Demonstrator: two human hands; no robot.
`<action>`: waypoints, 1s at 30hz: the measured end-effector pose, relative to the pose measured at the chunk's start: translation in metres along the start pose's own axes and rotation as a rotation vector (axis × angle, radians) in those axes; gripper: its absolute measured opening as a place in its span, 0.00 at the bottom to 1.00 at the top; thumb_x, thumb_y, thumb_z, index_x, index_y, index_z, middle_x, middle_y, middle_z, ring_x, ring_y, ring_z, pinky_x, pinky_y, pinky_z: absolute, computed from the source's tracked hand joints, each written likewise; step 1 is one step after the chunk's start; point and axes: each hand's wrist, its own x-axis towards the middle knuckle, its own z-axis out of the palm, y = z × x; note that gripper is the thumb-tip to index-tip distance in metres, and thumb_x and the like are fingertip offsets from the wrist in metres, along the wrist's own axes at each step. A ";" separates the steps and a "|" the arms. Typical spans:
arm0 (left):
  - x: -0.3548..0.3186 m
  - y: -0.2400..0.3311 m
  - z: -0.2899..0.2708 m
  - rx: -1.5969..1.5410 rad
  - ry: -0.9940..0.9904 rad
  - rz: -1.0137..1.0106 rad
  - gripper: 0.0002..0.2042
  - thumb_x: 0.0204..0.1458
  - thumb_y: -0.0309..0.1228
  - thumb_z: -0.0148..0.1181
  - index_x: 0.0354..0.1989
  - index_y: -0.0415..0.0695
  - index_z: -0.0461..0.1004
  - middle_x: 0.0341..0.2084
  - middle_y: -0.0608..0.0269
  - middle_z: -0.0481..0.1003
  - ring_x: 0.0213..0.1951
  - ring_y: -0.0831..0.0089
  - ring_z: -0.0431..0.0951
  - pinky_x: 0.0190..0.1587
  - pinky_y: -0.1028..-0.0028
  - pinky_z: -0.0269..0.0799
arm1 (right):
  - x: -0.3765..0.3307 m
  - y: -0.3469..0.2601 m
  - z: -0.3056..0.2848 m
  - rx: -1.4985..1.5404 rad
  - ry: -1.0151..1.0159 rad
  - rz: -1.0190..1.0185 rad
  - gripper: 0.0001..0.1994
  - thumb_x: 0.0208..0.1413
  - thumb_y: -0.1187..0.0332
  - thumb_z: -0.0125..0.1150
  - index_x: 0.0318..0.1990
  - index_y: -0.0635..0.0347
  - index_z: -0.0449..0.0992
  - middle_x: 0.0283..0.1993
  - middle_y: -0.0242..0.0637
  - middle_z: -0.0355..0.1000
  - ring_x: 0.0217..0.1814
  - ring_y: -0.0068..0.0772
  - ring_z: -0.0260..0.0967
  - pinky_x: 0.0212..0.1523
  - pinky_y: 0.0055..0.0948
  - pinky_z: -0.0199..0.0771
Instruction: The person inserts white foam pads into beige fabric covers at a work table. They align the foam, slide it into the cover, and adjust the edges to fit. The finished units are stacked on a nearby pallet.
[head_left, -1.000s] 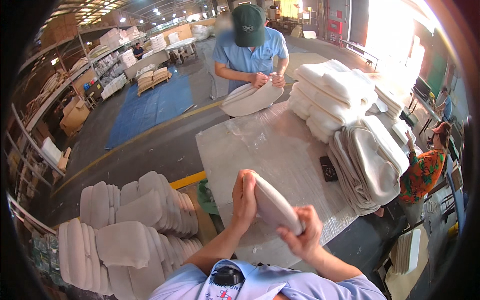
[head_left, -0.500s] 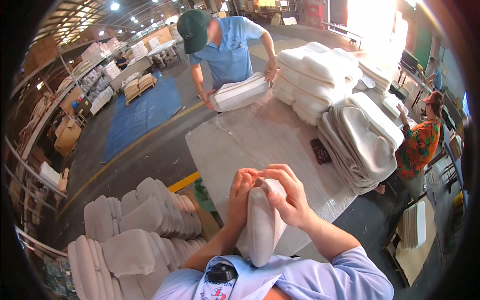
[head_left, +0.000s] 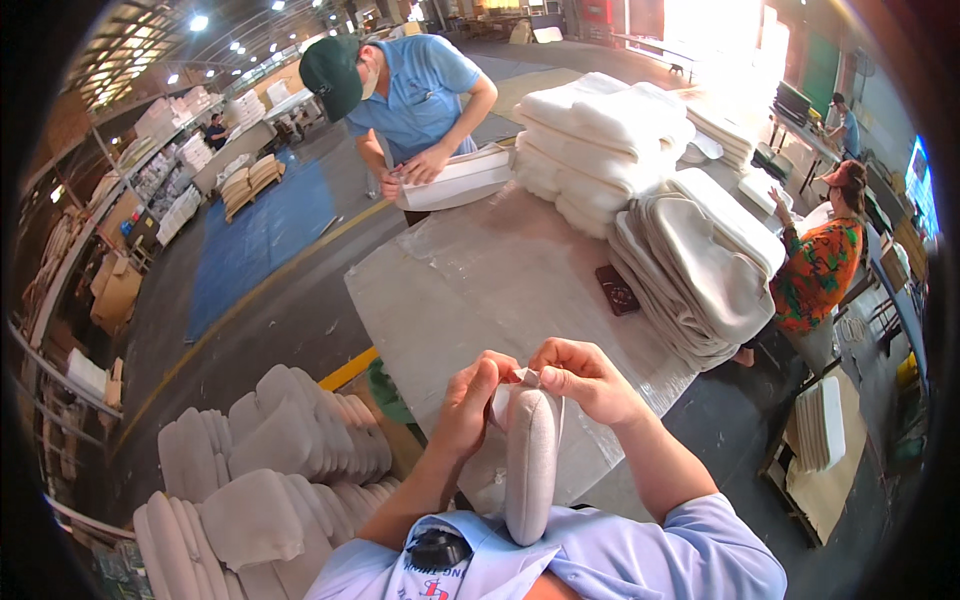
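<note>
A light grey padded cushion (head_left: 532, 465) stands on its narrow edge between my forearms, its lower end against my shirt. At its top end a thin flap of pale fabric (head_left: 528, 377) sticks up. My left hand (head_left: 468, 402) pinches this flap from the left, fingers closed. My right hand (head_left: 592, 386) has thumb and forefinger closed on the flap's right side. The two hands are close together over the near edge of the plastic-covered table (head_left: 440, 300). The cushion's far side is hidden.
Several grey cushions (head_left: 300, 435) are stacked at lower left. On the table lie a white padding pile (head_left: 600, 145), a stack of grey covers (head_left: 690, 270) and a dark phone-like object (head_left: 617, 290). Across it, a co-worker (head_left: 425, 105) handles a white piece (head_left: 465, 185). Another person (head_left: 822, 265) is at right.
My hands have moved from round the cushion's top to pinching the fabric flap there. The cushion stands more upright. The co-worker's hands have come together on the white piece.
</note>
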 end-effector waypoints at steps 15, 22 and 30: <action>0.018 0.038 0.014 0.113 -0.226 -0.205 0.11 0.70 0.35 0.62 0.36 0.42 0.77 0.30 0.74 0.73 0.34 0.86 0.68 0.38 0.80 0.65 | -0.014 -0.002 0.022 -0.424 0.374 -0.317 0.11 0.70 0.65 0.64 0.38 0.63 0.74 0.33 0.39 0.73 0.33 0.31 0.69 0.35 0.32 0.69; 0.005 0.016 0.038 0.157 0.029 -0.122 0.11 0.72 0.33 0.60 0.33 0.45 0.75 0.26 0.76 0.71 0.30 0.87 0.67 0.33 0.80 0.64 | -0.013 0.006 0.036 -0.445 0.619 -0.416 0.09 0.69 0.69 0.63 0.37 0.64 0.74 0.31 0.40 0.72 0.32 0.33 0.70 0.34 0.33 0.71; -0.002 0.011 0.055 0.370 0.145 0.201 0.12 0.74 0.34 0.56 0.35 0.44 0.74 0.32 0.73 0.73 0.34 0.84 0.69 0.37 0.78 0.67 | -0.011 -0.006 0.019 -0.335 0.352 -0.270 0.15 0.72 0.63 0.63 0.33 0.63 0.74 0.26 0.37 0.72 0.27 0.29 0.68 0.30 0.31 0.69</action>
